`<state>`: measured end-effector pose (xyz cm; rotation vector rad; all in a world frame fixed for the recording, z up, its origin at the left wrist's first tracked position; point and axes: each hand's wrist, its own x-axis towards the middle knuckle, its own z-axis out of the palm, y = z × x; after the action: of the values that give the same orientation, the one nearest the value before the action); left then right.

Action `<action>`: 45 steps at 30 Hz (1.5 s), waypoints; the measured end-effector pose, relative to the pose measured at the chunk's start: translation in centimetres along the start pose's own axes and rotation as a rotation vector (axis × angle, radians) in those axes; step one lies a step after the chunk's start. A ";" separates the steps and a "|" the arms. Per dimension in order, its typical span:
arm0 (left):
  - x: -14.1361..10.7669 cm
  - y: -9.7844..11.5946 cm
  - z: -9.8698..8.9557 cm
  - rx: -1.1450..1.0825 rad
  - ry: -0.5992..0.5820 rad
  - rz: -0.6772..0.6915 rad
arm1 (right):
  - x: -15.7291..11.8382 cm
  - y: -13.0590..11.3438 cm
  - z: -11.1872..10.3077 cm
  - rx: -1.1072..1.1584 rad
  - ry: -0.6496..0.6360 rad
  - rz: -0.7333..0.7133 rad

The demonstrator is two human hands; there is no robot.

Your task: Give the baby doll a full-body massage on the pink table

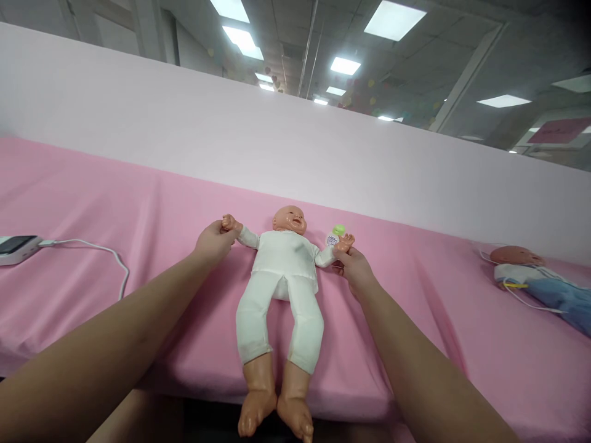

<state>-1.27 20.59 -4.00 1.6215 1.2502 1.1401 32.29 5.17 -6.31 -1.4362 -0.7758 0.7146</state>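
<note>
A baby doll with a white cloth body lies face up, its feet sticking out past the near edge of the pink-covered bed. My left hand is closed around the doll's hand on the left side, holding that arm stretched outward. On the other side, my right hand grips the doll's other wrist, with its small palm showing above my fingers. Just behind that doll hand lies a round white tag with print too small to read, touching a light green round piece.
The pink sheet runs along a white partition. A second doll in blue and white clothes lies at the right with a thin cord. A white device with a dark screen and white cable sits at the left.
</note>
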 end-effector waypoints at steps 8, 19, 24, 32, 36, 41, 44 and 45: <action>0.6 -0.9 0.0 -0.046 0.020 0.002 | 0.1 -0.1 0.0 0.007 0.033 0.033; 0.9 -1.2 0.0 -0.077 0.014 -0.017 | 0.2 0.0 -0.1 -0.004 0.043 0.039; 1.0 -1.3 0.1 -0.084 0.009 -0.007 | 0.2 0.0 0.0 -0.002 0.039 0.041; -0.8 0.7 0.0 0.027 0.015 0.064 | -0.5 -0.5 0.3 -0.018 0.029 -0.028; -1.9 1.9 0.2 0.157 0.001 0.110 | -0.8 -0.8 0.5 -0.089 0.018 -0.065; -2.3 1.9 0.9 0.338 -0.074 0.266 | -1.6 -1.3 0.8 -0.318 -0.044 -0.244; -2.4 1.6 1.7 0.420 -0.130 0.360 | -2.0 -1.5 1.1 -0.357 -0.091 -0.294; -2.4 1.6 1.9 0.433 -0.136 0.377 | -2.1 -1.5 1.2 -0.358 -0.101 -0.292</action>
<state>0.67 17.77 -3.56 2.2941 1.1872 0.9956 30.09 4.12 -4.93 -1.5677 -1.2098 0.4388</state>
